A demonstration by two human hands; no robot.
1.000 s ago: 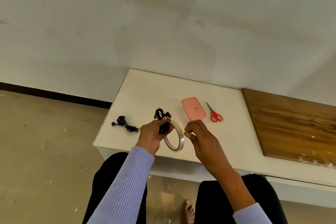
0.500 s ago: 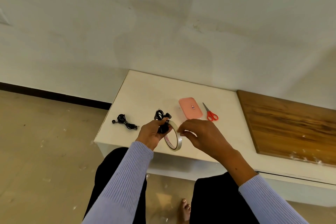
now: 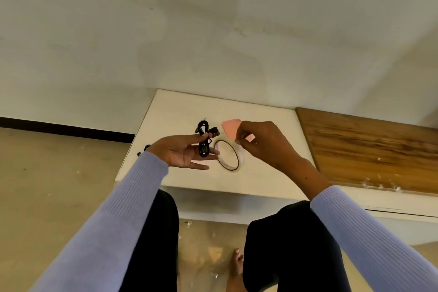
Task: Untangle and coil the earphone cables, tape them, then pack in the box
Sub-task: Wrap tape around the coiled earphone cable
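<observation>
L hand (image 3: pixel 187 153) palm-up, fingers nearly straight, coiled earphone cable (image 3: pixel 204 142) pinched at fingertips, above table (image 3: pixel 180 111) | tape roll (image 3: pixel 228 155) hung beside | R hand (image 3: pixel 262 143) pinched tape end, prob. pulling strip for wrap | pink box (image 3: pixel 229 129) behind.

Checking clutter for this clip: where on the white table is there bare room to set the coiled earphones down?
Bare patches: the far left corner of the white table, and right of the right hand up to the wooden board. Crowded between the hands: tape roll, pink box.
</observation>
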